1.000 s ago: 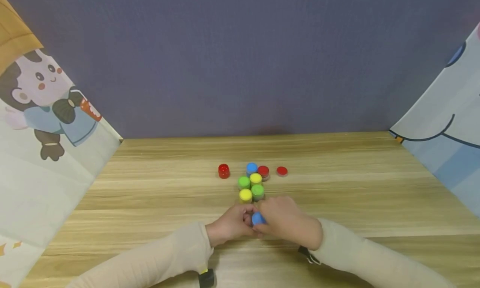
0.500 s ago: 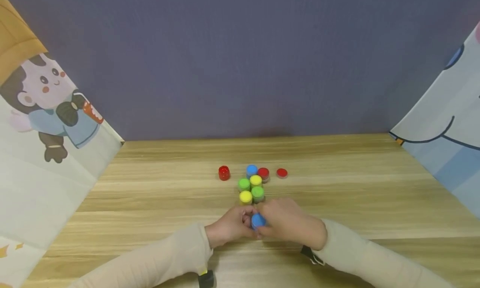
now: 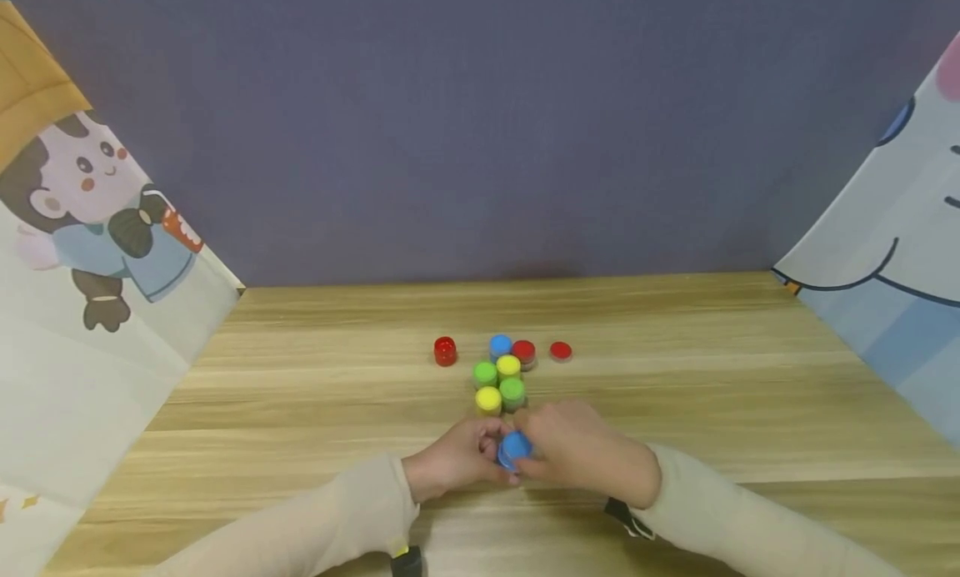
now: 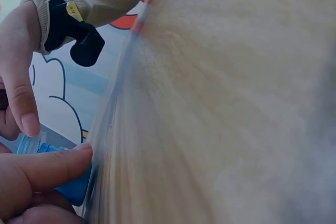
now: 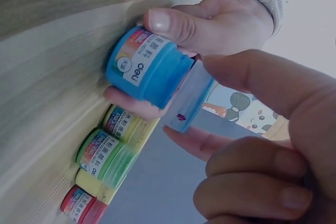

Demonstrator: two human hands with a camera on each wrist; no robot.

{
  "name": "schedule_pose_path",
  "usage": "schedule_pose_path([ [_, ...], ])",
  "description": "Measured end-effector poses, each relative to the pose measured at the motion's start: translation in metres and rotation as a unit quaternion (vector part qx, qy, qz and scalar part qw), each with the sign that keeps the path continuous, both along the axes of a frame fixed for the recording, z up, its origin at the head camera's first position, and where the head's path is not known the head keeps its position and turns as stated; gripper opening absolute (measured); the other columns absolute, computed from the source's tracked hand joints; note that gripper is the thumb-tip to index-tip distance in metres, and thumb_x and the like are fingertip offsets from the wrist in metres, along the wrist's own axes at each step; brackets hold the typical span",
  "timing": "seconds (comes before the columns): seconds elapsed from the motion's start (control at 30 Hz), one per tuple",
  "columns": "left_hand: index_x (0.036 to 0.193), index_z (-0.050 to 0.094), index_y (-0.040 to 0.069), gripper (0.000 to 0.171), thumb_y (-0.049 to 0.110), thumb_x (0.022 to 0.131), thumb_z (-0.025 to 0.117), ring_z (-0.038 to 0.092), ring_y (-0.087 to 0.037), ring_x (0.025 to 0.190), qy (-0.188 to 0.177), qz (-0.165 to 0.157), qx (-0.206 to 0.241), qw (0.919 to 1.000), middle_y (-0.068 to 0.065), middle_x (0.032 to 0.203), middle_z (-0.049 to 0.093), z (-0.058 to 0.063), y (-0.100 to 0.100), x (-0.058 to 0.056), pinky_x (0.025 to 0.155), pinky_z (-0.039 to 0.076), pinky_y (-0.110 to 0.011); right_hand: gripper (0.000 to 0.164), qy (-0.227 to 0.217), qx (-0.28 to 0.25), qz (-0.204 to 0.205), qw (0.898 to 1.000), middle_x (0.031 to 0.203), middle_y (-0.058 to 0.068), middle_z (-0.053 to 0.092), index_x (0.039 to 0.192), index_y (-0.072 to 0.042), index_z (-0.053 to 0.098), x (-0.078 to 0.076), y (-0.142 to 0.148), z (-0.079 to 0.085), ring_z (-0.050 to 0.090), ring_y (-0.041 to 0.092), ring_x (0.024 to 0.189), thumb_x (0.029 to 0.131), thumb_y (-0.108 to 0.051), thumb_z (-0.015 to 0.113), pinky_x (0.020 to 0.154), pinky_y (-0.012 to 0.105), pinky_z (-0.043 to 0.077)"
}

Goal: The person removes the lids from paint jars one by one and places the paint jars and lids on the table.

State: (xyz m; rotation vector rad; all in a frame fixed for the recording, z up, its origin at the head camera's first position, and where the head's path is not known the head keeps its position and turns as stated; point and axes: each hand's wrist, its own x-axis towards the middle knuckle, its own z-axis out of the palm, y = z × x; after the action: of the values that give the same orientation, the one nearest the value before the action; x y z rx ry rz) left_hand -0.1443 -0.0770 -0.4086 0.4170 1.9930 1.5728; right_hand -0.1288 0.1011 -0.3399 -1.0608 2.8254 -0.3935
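Observation:
My left hand (image 3: 453, 456) grips a blue paint jar (image 5: 149, 69) by its labelled body, low over the wooden table. The right hand (image 3: 585, 452) pinches the jar's translucent blue lid (image 5: 191, 95) between thumb and fingers. In the right wrist view the lid stands slightly tilted at the jar's mouth, with a narrow gap along one side. A small dark red mark shows on the lid's side. In the left wrist view the left thumb lies along the jar (image 4: 79, 187), mostly hidden by the hand.
Beyond the hands stand capped paint jars: yellow (image 3: 488, 400) and green (image 3: 512, 393) in front, another green (image 3: 485, 373) and yellow (image 3: 508, 367) behind, then blue (image 3: 500, 347) and red (image 3: 523, 353). An uncapped red jar (image 3: 445, 353) is left, a red lid (image 3: 561, 351) right.
The blue lid has come up and tilted from the jar, so the jar's rim now shows beneath it. Both hands stay in nearly the same place; the head view has shifted slightly.

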Motion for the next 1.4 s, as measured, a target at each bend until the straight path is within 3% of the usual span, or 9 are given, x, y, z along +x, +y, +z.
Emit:
schedule_pose_path([
  [0.3,0.106,0.062,0.007,0.038,0.0,0.071,0.077,0.053,-0.01,0.065,0.013,0.009,-0.027,0.9995,-0.001,0.072,0.061,0.002,-0.011,0.0,0.062,0.045,-0.021,0.023,-0.015,-0.001,-0.014,1.0,0.061,-0.01,0.047,0.084,-0.011,0.061,-0.003,0.006,-0.002,0.04,0.004,0.051,0.079,-0.03,0.074,0.046,0.019,0.036],
  [0.6,0.107,0.062,0.008,0.039,0.006,0.072,0.079,0.041,-0.012,0.06,0.021,0.024,-0.045,0.9985,0.001,0.064,0.048,0.009,-0.028,-0.005,0.057,0.037,-0.022,0.025,0.003,0.001,-0.011,1.0,0.07,-0.006,0.059,0.094,-0.009,0.065,-0.01,0.021,-0.002,0.045,0.004,0.056,0.08,-0.028,0.074,0.052,0.021,0.041],
  [0.83,0.113,0.061,0.007,0.045,0.008,0.072,0.079,0.043,-0.014,0.063,0.021,0.046,-0.054,0.9973,0.001,0.066,0.049,0.016,-0.041,-0.011,0.064,0.04,-0.027,0.027,0.017,0.008,-0.029,0.999,0.073,-0.002,0.063,0.095,-0.005,0.065,-0.021,0.029,-0.005,0.048,0.005,0.058,0.079,-0.025,0.074,0.056,0.022,0.044],
  [1.4,0.112,0.06,0.002,0.039,0.002,0.076,0.074,0.039,-0.014,0.064,0.02,0.08,-0.034,0.996,0.001,0.067,0.043,0.023,-0.059,-0.024,0.065,0.042,-0.025,0.029,-0.003,0.027,-0.111,0.993,0.064,-0.003,0.051,0.094,-0.003,0.065,-0.048,0.058,-0.005,0.046,0.013,0.058,0.08,-0.027,0.073,0.053,0.028,0.042],
])
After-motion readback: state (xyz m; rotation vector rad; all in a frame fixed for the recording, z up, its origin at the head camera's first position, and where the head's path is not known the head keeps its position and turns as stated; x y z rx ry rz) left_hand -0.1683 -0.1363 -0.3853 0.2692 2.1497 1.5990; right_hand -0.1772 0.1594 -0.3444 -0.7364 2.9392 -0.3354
